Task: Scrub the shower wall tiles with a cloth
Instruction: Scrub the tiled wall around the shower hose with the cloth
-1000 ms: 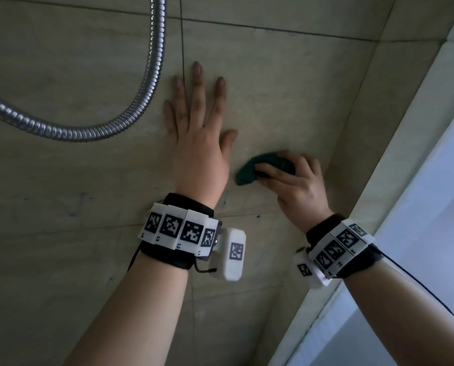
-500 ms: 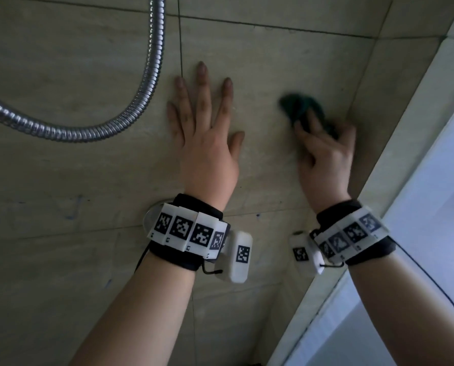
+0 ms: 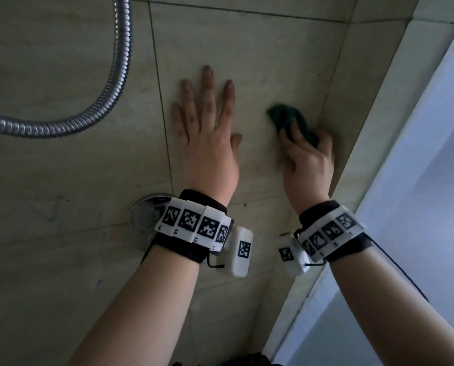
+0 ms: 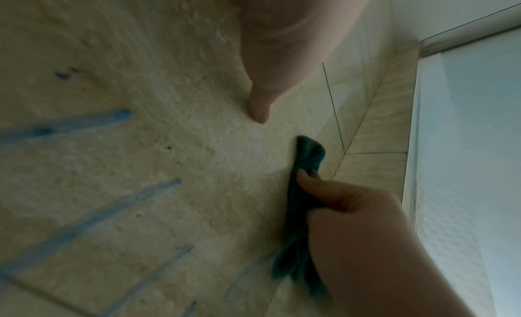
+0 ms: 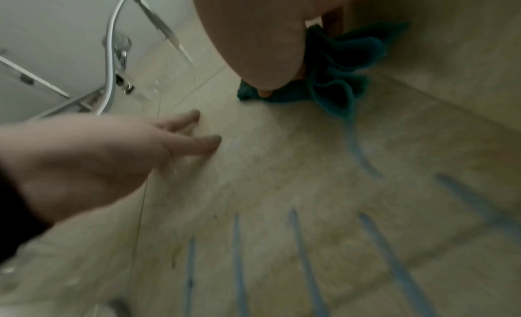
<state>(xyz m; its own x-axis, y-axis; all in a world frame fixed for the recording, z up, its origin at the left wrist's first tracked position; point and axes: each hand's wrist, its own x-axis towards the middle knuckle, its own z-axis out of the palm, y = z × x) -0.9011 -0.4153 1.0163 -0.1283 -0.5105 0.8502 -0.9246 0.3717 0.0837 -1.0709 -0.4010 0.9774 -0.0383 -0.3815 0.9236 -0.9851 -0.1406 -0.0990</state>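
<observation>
A dark green cloth was pinched in the curled fingers of the right hand and pressed against the beige wall tile, close to the corner (presumably so rubbing pressure could be applied). The left hand was laid flat on the same tile with fingers spread, holding nothing, probably as a brace; a metal shower hose hung to its left.

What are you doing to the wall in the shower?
A person is scrubbing the beige wall tiles. Their right hand grips a dark teal cloth bunched against the tile near the corner. Their left hand lies flat on the wall with fingers spread, beside the metal shower hose. Blue streaks show on the tile below the hands.
</observation>
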